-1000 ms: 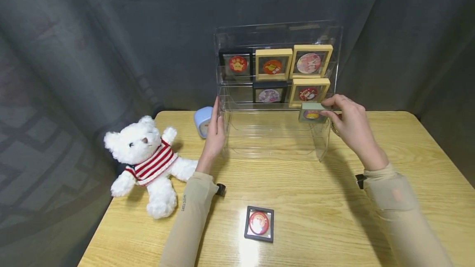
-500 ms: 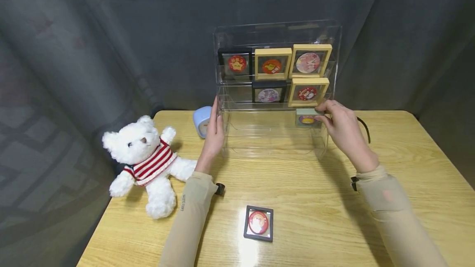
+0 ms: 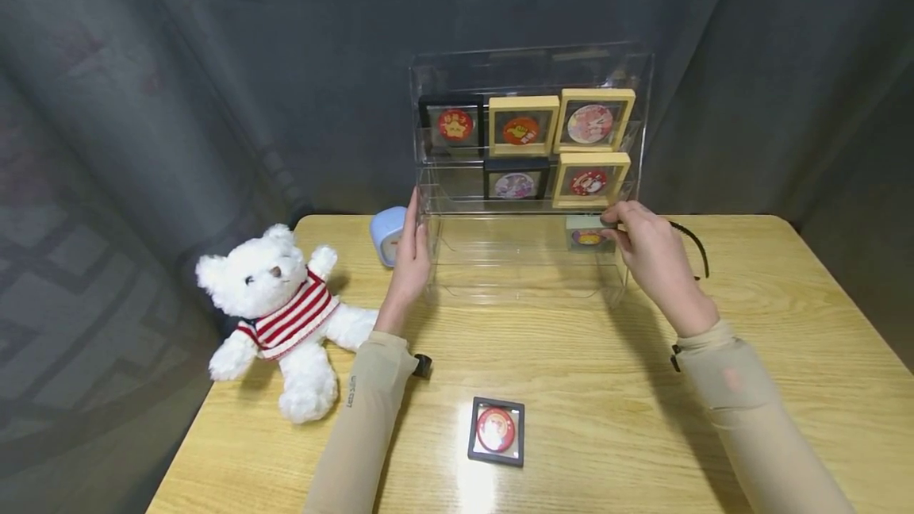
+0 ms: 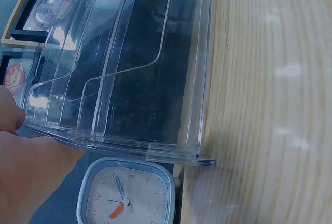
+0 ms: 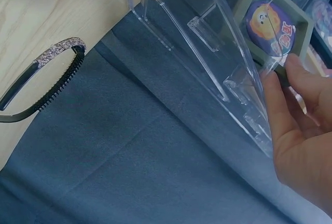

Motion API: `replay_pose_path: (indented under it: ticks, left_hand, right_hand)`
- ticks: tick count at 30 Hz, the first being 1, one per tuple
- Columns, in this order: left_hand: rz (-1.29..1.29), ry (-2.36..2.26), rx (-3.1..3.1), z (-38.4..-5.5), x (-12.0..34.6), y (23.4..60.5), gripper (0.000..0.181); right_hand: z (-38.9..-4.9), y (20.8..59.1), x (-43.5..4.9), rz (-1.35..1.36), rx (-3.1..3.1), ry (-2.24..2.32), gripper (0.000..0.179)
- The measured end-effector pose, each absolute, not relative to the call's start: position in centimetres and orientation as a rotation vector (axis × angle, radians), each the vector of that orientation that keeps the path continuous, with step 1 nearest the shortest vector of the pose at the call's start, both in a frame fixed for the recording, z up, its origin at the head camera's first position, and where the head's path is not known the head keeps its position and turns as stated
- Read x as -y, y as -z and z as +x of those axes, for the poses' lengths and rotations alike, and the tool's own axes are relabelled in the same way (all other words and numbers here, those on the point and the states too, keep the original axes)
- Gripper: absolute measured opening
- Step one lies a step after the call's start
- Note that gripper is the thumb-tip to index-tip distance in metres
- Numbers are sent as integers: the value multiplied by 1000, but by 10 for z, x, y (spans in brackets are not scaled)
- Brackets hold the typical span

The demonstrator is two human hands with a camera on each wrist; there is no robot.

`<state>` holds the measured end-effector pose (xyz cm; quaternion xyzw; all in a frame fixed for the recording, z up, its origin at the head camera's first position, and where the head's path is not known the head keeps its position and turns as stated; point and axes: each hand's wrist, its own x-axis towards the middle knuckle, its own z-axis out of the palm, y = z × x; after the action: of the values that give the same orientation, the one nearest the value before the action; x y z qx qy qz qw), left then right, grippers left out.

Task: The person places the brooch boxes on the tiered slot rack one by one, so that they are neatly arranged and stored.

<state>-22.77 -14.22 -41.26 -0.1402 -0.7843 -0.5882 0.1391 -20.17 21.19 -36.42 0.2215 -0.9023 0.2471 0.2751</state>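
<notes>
My right hand (image 3: 653, 256) pinches the top right corner of a green badge frame (image 3: 587, 234) between thumb and fingers. The frame stands in the third tier of a clear acrylic display rack (image 3: 514, 292), near its right side. In the right wrist view the badge (image 5: 270, 27) inside shows a yellow cartoon head on purple. My left hand (image 3: 412, 260) rests against the rack's left side, its fingers straight and pointing up. Above, black and yellow badge frames (image 3: 524, 127) fill the top tier; a black one (image 3: 516, 179) and a yellow one (image 3: 591, 180) stand in the second.
A black badge frame (image 3: 496, 431) lies flat on the wooden table (image 3: 571, 387) at the front. A white teddy bear (image 3: 286, 308) sits at the left. Behind the left hand is a blue alarm clock (image 3: 389, 235). A black headband (image 5: 44, 81) lies beyond the right hand.
My right hand has moved left and slightly down, taking the green badge frame from in front of the rack's right side into the third tier. The left hand keeps its place.
</notes>
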Motion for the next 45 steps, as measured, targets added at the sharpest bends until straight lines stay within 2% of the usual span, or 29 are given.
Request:
replay_pose_path:
  ticks: [32, 45]
  left_hand:
    - [-415, 1686, 2270, -226, 142, 411, 58]
    - [-437, 1712, 2249, -225, 142, 408, 58]
  right_hand:
    - [-198, 368, -204, 549, 2484, -518, 13]
    - [-196, 370, -202, 520, 2480, -541, 25]
